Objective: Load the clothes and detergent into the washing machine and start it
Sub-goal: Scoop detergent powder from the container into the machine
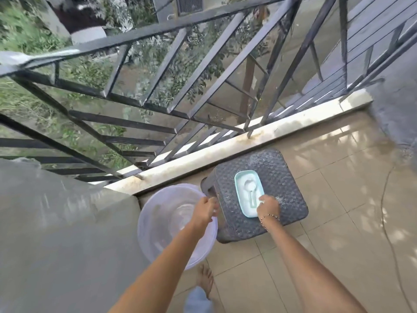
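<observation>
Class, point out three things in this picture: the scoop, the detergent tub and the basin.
scoop [247, 184]: head view, on its round bowl.
detergent tub [237, 177]: head view, on its pale green rim, far left corner.
basin [144, 222]: head view, on its clear left wall.

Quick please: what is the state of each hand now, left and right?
Left hand: over the rim of the clear basin, fingers curled; grip cannot be told.
Right hand: fingers at the corner of the detergent container on the stool; holding cannot be told.
</observation>
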`<state>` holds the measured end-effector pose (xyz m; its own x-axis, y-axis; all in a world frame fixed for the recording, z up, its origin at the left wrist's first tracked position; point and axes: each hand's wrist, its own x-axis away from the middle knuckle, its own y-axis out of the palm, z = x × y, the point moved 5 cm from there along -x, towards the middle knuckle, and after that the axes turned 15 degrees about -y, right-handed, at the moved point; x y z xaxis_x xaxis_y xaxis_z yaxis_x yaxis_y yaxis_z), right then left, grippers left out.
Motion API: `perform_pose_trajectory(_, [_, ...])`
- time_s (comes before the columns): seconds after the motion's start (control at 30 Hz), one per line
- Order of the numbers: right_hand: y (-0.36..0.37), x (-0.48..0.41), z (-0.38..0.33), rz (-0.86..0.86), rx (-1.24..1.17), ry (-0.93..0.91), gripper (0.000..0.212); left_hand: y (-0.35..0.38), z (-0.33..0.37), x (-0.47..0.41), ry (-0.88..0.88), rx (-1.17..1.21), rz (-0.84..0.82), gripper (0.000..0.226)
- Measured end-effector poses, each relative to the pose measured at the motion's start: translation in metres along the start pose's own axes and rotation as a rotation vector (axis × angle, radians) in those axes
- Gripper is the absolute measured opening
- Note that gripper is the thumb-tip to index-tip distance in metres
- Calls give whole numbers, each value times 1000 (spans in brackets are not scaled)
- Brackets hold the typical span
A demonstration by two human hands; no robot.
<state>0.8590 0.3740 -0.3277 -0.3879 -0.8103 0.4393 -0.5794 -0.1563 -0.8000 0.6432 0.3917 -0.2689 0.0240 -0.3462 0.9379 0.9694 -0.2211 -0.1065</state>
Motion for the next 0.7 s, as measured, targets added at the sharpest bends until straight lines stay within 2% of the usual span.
perform_pose_trajectory(0.17, [-3, 16, -12, 81, -117, -27, 31, -12, -3, -7, -6, -26, 35, 26])
perform_pose_trajectory(0.3, [-18, 43, -59, 92, -173, -156, 31, -27, -3, 5, 40, 21, -3, 38])
perform_pose_trajectory(0.47, [-50, 93, -148, 114, -254, -362, 32, -69, 3, 41, -23, 464, -87, 47])
perform_pose_trajectory(0.53, [-62, 115, -188, 96, -243, -468, 31, -93, 6, 55, -11, 616, -183, 60])
perform_pose_trajectory(0.6, [-71, 143, -229, 55, -242, -557, 31, -116, 10, 77, 60, 745, -334, 74])
perform_pose_trajectory(0.7, [-79, 181, -278, 1, -246, -653, 31, -153, 14, 120, 159, 943, -461, 78])
